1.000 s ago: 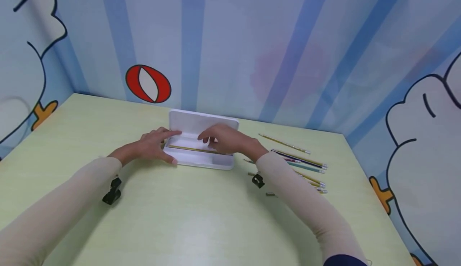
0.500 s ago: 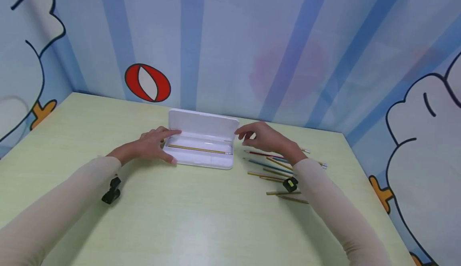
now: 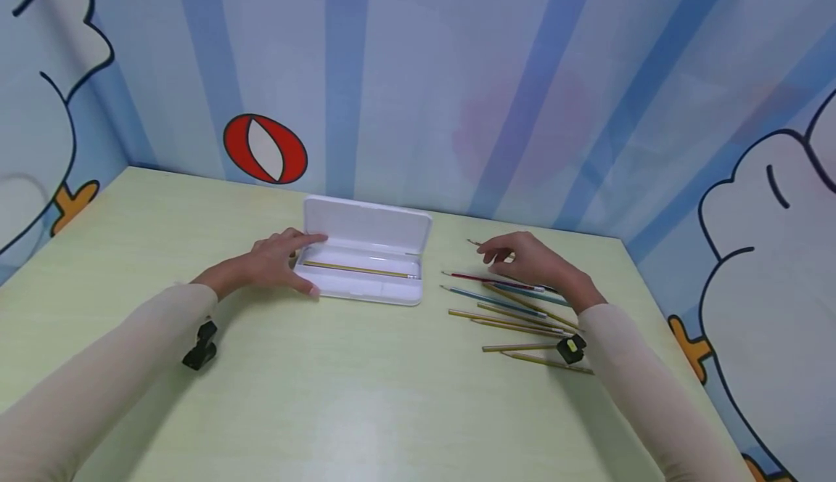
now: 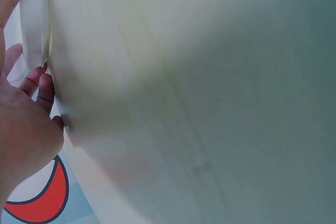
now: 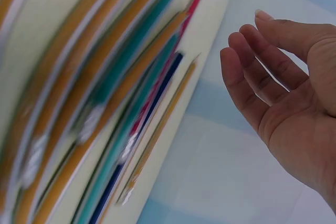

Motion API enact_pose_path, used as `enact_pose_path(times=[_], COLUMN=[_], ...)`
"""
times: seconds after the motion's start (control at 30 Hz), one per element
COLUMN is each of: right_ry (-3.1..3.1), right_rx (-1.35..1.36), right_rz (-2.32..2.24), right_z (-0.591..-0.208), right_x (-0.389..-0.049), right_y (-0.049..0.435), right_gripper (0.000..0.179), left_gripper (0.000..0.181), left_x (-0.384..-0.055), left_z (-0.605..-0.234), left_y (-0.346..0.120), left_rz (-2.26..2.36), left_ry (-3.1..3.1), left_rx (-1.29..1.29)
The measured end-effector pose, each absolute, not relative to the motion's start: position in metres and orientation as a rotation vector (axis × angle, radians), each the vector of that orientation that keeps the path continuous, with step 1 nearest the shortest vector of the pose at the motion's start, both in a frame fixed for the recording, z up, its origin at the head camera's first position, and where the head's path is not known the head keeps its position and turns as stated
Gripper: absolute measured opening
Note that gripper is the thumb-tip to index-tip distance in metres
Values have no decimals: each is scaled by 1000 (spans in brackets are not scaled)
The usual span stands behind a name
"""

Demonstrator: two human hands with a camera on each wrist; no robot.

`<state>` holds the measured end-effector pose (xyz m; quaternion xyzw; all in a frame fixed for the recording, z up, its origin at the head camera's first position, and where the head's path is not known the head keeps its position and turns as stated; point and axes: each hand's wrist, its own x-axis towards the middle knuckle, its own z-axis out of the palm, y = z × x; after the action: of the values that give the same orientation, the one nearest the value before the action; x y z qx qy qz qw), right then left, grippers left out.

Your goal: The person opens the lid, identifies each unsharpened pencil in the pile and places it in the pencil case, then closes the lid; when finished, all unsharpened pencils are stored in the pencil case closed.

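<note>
My left hand [image 3: 271, 260] holds the left end of a white pencil case [image 3: 366, 289], its thumb on the front edge and its index finger by the raised lid [image 3: 369, 224]. In the left wrist view, the fingers bend round the case's end [image 4: 34, 19]. One yellow pencil [image 3: 359, 269] lies lengthwise inside the case. To the right, my right hand [image 3: 529, 258] hovers with loosely bent fingers above a far yellow pencil, mostly covered in the head view. The right wrist view shows that pencil [image 5: 160, 129] lying apart from the fingers, which hold nothing.
Several loose pencils lie right of the case, among them a red one [image 3: 473, 277], a blue one [image 3: 490, 300] and a low yellow one [image 3: 545, 361]; some overlap. A striped blue backdrop [image 3: 405, 90] rises behind the table's [image 3: 313, 395] back edge.
My right hand has moved from over the pencil case out to the right, above the loose pencils. The left hand stays at the case, and the pencil inside has not moved.
</note>
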<state>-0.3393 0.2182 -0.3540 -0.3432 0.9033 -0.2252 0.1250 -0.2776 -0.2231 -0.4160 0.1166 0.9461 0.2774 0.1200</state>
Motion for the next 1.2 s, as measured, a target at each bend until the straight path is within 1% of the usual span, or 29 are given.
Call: enact_pose_path(times=[0.33,0.6,1.2], right_ry=[2725,2745,2760], right_rx=[-860,-839,-877], right_rz=[-541,-504,-508], right_z=[-369,-373,-383], right_x=[-341,-341,-345], right_y=[265,292,294], right_gripper=[34,32,29], left_gripper=[100,102,101], left_x=[-276,-277,-277], left_z=[-415,-412,-416], left_y=[-221,-221,-223], left_rz=[819,814,830], left_ry=[2763,2758,2749], left_rx=[361,332,334])
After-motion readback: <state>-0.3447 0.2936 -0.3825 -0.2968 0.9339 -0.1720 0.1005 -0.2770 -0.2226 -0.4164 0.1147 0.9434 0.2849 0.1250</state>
